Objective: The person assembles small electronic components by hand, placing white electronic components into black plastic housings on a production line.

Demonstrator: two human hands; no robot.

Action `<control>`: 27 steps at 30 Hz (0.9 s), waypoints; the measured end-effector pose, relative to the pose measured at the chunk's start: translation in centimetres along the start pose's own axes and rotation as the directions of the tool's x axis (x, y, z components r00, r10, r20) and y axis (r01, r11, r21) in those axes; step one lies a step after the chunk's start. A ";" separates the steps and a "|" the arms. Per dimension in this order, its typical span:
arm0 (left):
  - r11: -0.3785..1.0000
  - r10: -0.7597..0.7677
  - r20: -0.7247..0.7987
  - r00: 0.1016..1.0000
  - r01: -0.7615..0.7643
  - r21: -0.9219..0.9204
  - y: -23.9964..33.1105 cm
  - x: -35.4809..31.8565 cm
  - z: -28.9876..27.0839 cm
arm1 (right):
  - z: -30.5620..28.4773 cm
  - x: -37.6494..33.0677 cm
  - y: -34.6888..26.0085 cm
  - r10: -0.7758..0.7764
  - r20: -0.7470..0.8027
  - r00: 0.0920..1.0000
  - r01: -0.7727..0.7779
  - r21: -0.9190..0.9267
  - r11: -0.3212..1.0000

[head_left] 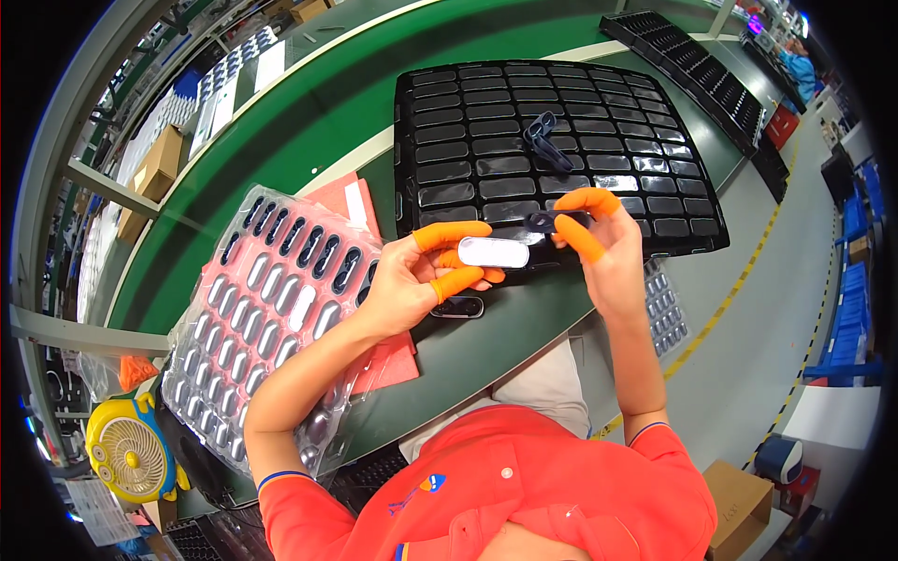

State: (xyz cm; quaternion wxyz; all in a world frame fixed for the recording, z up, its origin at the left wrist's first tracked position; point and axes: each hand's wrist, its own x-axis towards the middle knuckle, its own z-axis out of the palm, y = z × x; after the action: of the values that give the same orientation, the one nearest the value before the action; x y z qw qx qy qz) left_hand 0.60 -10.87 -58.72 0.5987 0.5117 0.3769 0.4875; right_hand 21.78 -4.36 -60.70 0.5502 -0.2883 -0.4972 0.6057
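Note:
Between the orange-covered fingers of my left hand (404,280) is a small white oval piece with a silvery rim (494,252). My right hand (613,257), also in orange finger cots, pinches a dark oval part (543,222) just to the right of it. The two pieces are apart, above the near edge of a black compartment tray (505,166). Dark blue elongated parts (547,145) lie crossed on that tray. Below my left hand, a dark oval part with a pale rim (458,307) rests on the green table.
A clear blister tray (220,374) with several oval parts lies at left over pink sheets (398,365). Beyond it are a yellow fan (133,456) and a cardboard box (157,173). A black rack (692,75) stands far right; another cardboard box (739,510) sits lower right.

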 end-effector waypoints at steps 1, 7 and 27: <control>1.000 -0.008 0.004 1.000 0.008 0.005 -0.1 0.0 0.0 | -0.5 0.3 0.2 0.053 0.042 0.998 -0.052 -0.018 0.998; 0.999 -0.025 0.011 1.000 0.024 0.032 -0.1 0.1 0.0 | -0.3 0.5 -0.2 0.173 0.106 0.979 -0.190 0.183 0.965; 0.983 0.062 0.011 0.998 -0.063 0.172 -1.3 -0.5 -0.3 | 2.6 -1.9 1.1 -0.347 0.189 0.919 0.394 -0.478 0.785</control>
State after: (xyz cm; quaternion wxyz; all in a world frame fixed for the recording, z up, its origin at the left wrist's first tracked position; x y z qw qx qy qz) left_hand 0.46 -11.29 -60.04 0.5376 0.5744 0.3998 0.4704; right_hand 19.48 -6.77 -61.24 0.5397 -0.2916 -0.7099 0.3460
